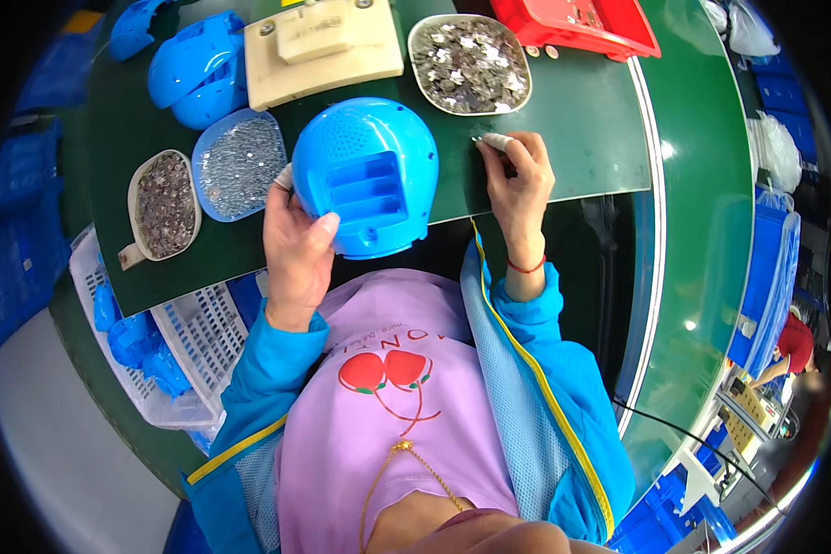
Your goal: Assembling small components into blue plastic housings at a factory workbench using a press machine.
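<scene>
My left hand (pixel 300 254) grips a round blue plastic housing (pixel 328 138) by its left side, thumb on the front. The housing shows a ribbed battery compartment and a patch of small speaker holes. My right hand (pixel 520 180) is in a pinch over the green table, apart from the housing. A tiny shiny metal piece (pixel 475 139) shows at its fingertips; its exact kind is too small to tell. White covers wrap a finger on each hand. Nearby stand a blue dish of small metal pieces (pixel 197 175) and a cream dish of metal parts (pixel 415 69).
A beige fixture block (pixel 374 66) stands behind the housing, beside other blue shells (pixel 180 74). A beige scoop (pixel 131 256) holds small dark parts. A red tray (pixel 632 42) sits at the far right. Below the table's left edge is a white crate (pixel 198 323) with blue parts.
</scene>
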Tool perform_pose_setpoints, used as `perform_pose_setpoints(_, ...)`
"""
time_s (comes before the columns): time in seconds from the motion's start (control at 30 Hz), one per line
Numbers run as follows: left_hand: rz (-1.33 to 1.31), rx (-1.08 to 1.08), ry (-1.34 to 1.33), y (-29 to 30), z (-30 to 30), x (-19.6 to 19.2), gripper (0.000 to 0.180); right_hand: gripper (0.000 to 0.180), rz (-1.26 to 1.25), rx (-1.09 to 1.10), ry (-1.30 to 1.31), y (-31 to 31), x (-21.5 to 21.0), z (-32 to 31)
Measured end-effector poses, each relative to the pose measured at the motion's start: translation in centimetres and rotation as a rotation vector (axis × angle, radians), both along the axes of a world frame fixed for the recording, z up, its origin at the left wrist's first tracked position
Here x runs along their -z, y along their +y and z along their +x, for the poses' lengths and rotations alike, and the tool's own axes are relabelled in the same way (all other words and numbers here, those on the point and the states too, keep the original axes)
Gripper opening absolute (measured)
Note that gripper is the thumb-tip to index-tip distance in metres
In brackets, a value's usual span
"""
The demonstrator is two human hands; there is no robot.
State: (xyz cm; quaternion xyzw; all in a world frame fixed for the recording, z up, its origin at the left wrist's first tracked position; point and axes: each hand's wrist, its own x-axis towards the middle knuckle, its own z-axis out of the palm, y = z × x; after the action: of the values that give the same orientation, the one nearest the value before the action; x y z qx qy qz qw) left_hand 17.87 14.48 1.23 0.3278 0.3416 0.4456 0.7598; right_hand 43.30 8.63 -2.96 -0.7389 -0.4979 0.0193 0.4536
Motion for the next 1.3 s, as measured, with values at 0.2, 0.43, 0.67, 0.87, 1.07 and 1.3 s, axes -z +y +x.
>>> perform_pose_setpoints(0.2,0.198,-0.081,0.147,-1.0,1.3,-1.3,0.085,0.013,0.29,-0.159,0.411,-1.7,-5.8,-4.6)
perform_pose_setpoints(0.43,0.443,-0.099,0.269,-1.9,1.6,-3.1,0.088,0.026,0.279,-0.31,-0.141,0.3,-7.4,-7.0)
perform_pose_setpoints(0.67,0.483,-0.143,0.298,-2.2,1.6,-2.6,0.092,0.027,0.178,-0.237,-0.355,0.5,-7.5,-8.1)
perform_pose_setpoints(0.87,0.501,-0.123,0.311,-2.1,1.8,-2.1,0.094,0.027,0.208,-0.195,-0.226,0.6,-6.9,-7.9)
perform_pose_setpoints(1.07,0.421,-0.131,0.234,-2.0,1.4,-2.4,0.092,0.028,0.218,-0.237,-0.277,0.1,-7.3,-8.3)
perform_pose_setpoints(1.3,0.35,-0.107,0.219,-1.6,1.6,-2.5,0.089,0.025,0.25,-0.216,-0.243,0.8,-7.4,-7.7)
